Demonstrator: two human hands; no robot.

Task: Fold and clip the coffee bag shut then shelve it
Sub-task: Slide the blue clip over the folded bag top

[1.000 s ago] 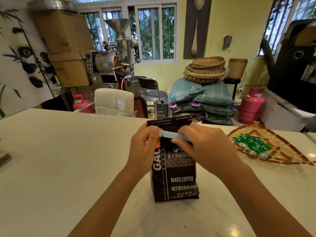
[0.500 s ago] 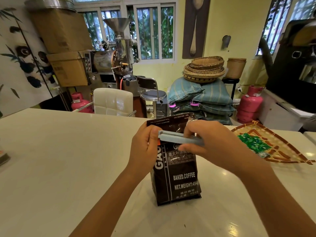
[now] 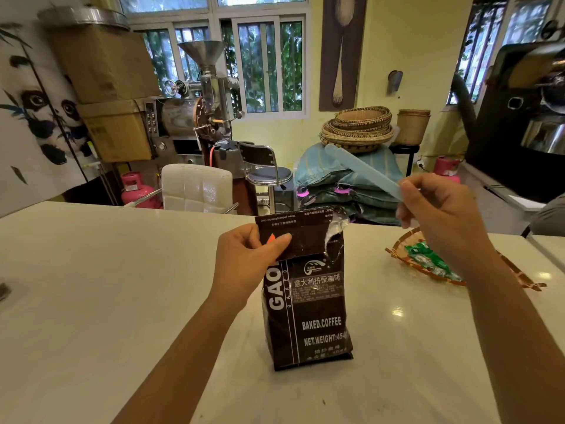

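Note:
A black coffee bag (image 3: 308, 304) with white lettering stands upright on the white table (image 3: 91, 286). Its top flap is folded down toward me. My left hand (image 3: 247, 258) pinches the flap's left edge, thumb on the front. My right hand (image 3: 440, 215) is raised to the right of the bag, clear of it. It holds one end of a long pale blue sealing clip (image 3: 363, 171), which points up and to the left. The torn right corner of the flap shows silver lining.
A woven tray (image 3: 406, 255) with green packets lies on the table at the right. Beyond the table's far edge stand a white chair (image 3: 195, 188), a stool, a coffee roaster (image 3: 201, 117), stacked sacks with baskets, pink gas cylinders and cardboard boxes.
The blue clip was lying across the folded flap under both hands. It is now off the bag, lifted up and to the right in my right hand. My left hand still holds the flap.

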